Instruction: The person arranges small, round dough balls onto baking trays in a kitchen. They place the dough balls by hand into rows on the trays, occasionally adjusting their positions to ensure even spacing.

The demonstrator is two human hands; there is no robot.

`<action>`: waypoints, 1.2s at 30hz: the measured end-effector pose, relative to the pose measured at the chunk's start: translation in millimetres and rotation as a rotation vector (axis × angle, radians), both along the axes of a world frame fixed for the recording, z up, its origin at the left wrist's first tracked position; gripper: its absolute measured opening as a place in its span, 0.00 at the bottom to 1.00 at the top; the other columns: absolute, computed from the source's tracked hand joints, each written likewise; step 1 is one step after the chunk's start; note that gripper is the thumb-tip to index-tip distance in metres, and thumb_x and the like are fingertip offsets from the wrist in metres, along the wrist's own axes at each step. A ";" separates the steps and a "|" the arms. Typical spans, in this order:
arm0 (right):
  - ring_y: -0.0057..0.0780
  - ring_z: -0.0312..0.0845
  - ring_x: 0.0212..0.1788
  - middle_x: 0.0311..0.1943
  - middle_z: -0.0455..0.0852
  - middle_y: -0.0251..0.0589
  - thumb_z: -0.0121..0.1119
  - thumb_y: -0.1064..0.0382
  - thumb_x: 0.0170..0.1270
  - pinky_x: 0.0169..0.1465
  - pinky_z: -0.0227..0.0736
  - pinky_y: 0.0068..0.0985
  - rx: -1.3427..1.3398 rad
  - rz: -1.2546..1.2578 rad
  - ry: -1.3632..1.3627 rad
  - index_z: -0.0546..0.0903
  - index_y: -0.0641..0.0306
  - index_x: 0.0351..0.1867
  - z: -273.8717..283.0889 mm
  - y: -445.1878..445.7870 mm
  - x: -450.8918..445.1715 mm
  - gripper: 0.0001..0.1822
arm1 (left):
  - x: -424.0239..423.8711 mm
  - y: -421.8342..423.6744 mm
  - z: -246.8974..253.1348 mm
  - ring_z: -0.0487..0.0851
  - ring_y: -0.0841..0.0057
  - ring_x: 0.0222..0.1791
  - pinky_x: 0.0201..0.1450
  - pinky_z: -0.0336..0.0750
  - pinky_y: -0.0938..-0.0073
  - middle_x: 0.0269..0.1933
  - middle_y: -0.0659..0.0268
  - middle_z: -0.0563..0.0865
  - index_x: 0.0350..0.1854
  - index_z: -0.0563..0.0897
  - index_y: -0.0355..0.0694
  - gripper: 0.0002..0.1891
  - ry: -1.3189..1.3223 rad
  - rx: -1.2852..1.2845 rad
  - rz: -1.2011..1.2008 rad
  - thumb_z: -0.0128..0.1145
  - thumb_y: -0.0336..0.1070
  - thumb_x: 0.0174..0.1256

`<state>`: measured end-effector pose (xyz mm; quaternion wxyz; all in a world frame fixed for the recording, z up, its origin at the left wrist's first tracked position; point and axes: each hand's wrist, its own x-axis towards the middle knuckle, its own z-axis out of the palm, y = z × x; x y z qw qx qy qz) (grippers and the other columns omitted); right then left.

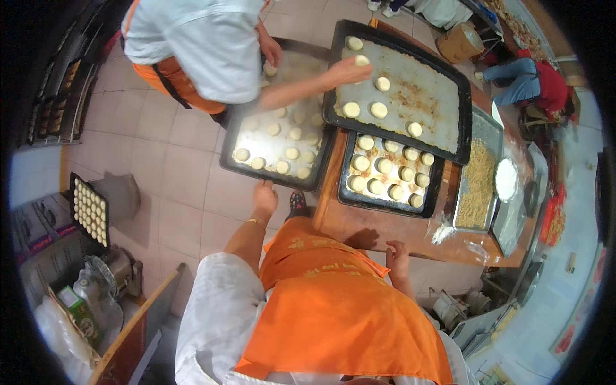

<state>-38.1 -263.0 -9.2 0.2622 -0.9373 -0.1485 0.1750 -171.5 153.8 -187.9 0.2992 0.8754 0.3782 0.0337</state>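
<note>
My left hand (265, 196) is at the near edge of a dark baking tray (274, 182) bearing rows of pale round dough pieces; whether it grips the rim I cannot tell. Beside the wooden table's near edge is my right hand (397, 257), fingers partly bent, with nothing seen in it. On the table lies a black baking tray (385, 208) of round dough pieces (384, 165). A larger lined tray (445, 86) overlaps its far side, with several pieces on it. A co-worker's hand (350, 71) holds one dough piece (361, 60) over that lined tray.
The co-worker (207, 48) leans in from the upper left. On the wooden table (356, 226) are a metal tray of crumbly filling (474, 192) and a bowl of white powder (506, 179). Another tray of dough (90, 209) stands at left, near a wooden-edged board (137, 322). A seated person is at upper right.
</note>
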 end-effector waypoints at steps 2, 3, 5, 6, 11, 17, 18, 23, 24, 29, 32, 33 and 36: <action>0.45 0.78 0.46 0.42 0.81 0.46 0.57 0.73 0.58 0.45 0.76 0.36 -0.005 -0.033 0.042 0.82 0.63 0.40 -10.1 -12.6 -1.0 0.09 | -9.3 0.1 19.8 0.78 0.50 0.48 0.53 0.74 0.56 0.46 0.47 0.80 0.41 0.81 0.34 0.13 0.042 -0.054 0.011 0.56 0.26 0.52; 0.45 0.79 0.46 0.43 0.82 0.47 0.56 0.74 0.59 0.44 0.77 0.36 -0.035 0.026 0.031 0.82 0.62 0.42 -15.6 -17.9 0.6 0.10 | -18.6 1.6 25.3 0.78 0.50 0.48 0.53 0.75 0.56 0.46 0.47 0.80 0.41 0.81 0.34 0.12 0.093 -0.065 0.020 0.56 0.27 0.52; 0.45 0.81 0.46 0.44 0.83 0.49 0.54 0.74 0.60 0.43 0.78 0.36 -0.101 0.151 0.000 0.83 0.62 0.44 -25.3 -30.5 8.6 0.12 | -44.0 2.9 29.9 0.78 0.51 0.49 0.53 0.75 0.56 0.47 0.48 0.80 0.42 0.82 0.34 0.12 0.190 -0.095 0.050 0.57 0.27 0.53; 0.45 0.81 0.46 0.44 0.83 0.50 0.56 0.72 0.59 0.43 0.77 0.37 -0.138 0.181 0.028 0.83 0.62 0.43 -37.7 -39.0 13.6 0.11 | -61.4 1.3 24.3 0.78 0.51 0.49 0.54 0.75 0.57 0.47 0.48 0.80 0.42 0.82 0.33 0.12 0.172 -0.066 0.085 0.57 0.28 0.54; 0.46 0.82 0.40 0.43 0.85 0.53 0.58 0.64 0.58 0.42 0.76 0.39 -0.489 0.206 0.405 0.85 0.61 0.42 -49.9 -38.8 51.7 0.11 | -117.6 -20.5 29.1 0.81 0.53 0.52 0.54 0.77 0.61 0.47 0.46 0.84 0.43 0.83 0.34 0.14 0.267 -0.103 0.264 0.58 0.32 0.55; 0.39 0.84 0.37 0.37 0.88 0.45 0.61 0.57 0.58 0.42 0.77 0.36 -0.165 0.146 0.467 0.85 0.56 0.41 -35.2 -35.6 61.2 0.11 | -192.6 -81.8 46.1 0.84 0.55 0.50 0.55 0.76 0.61 0.46 0.47 0.86 0.45 0.85 0.33 0.15 0.344 -0.235 0.485 0.59 0.34 0.55; 0.37 0.84 0.37 0.36 0.88 0.44 0.62 0.56 0.58 0.41 0.77 0.35 -0.110 0.141 0.461 0.85 0.56 0.41 -47.0 -40.0 61.0 0.12 | -202.9 -93.3 45.2 0.84 0.55 0.50 0.55 0.77 0.61 0.46 0.47 0.86 0.44 0.85 0.34 0.15 0.348 -0.240 0.505 0.59 0.34 0.55; 0.33 0.84 0.37 0.35 0.88 0.43 0.61 0.55 0.60 0.41 0.77 0.31 -0.103 0.213 0.367 0.86 0.58 0.38 -101.6 -94.5 63.7 0.12 | -193.5 -139.8 62.5 0.85 0.55 0.48 0.53 0.78 0.61 0.44 0.49 0.87 0.44 0.85 0.35 0.15 0.307 -0.272 0.513 0.60 0.37 0.56; 0.34 0.84 0.37 0.35 0.88 0.44 0.60 0.55 0.60 0.40 0.77 0.31 -0.101 0.213 0.389 0.86 0.59 0.37 -99.0 -92.2 58.3 0.12 | -200.7 -145.6 63.0 0.85 0.55 0.47 0.53 0.78 0.61 0.43 0.49 0.87 0.43 0.85 0.35 0.15 0.315 -0.254 0.513 0.60 0.37 0.56; 0.39 0.84 0.37 0.33 0.88 0.48 0.55 0.49 0.62 0.40 0.76 0.34 0.271 -0.034 0.529 0.87 0.61 0.31 -186.9 -155.0 78.6 0.18 | -178.0 -168.9 57.9 0.86 0.57 0.44 0.50 0.79 0.62 0.41 0.50 0.88 0.41 0.85 0.36 0.14 0.180 -0.356 0.474 0.62 0.39 0.56; 0.43 0.81 0.38 0.34 0.86 0.50 0.44 0.57 0.64 0.42 0.75 0.34 0.214 0.052 0.339 0.85 0.67 0.33 -187.5 -168.2 80.2 0.19 | -166.0 -177.9 59.5 0.86 0.57 0.44 0.49 0.79 0.62 0.41 0.51 0.88 0.40 0.86 0.36 0.15 0.204 -0.310 0.404 0.63 0.41 0.55; 0.45 0.82 0.39 0.34 0.86 0.51 0.43 0.53 0.65 0.41 0.75 0.36 0.164 0.145 0.304 0.85 0.65 0.33 -171.7 -150.8 68.2 0.21 | -182.9 -179.5 59.7 0.86 0.57 0.44 0.49 0.79 0.62 0.41 0.51 0.88 0.40 0.86 0.36 0.15 0.232 -0.316 0.428 0.64 0.41 0.54; 0.51 0.82 0.40 0.35 0.87 0.52 0.38 0.40 0.68 0.40 0.74 0.42 0.122 0.379 0.232 0.85 0.62 0.32 -93.2 -115.8 26.9 0.30 | -237.0 -191.0 56.9 0.86 0.57 0.45 0.50 0.79 0.62 0.41 0.51 0.88 0.39 0.86 0.37 0.15 0.316 -0.326 0.508 0.65 0.42 0.54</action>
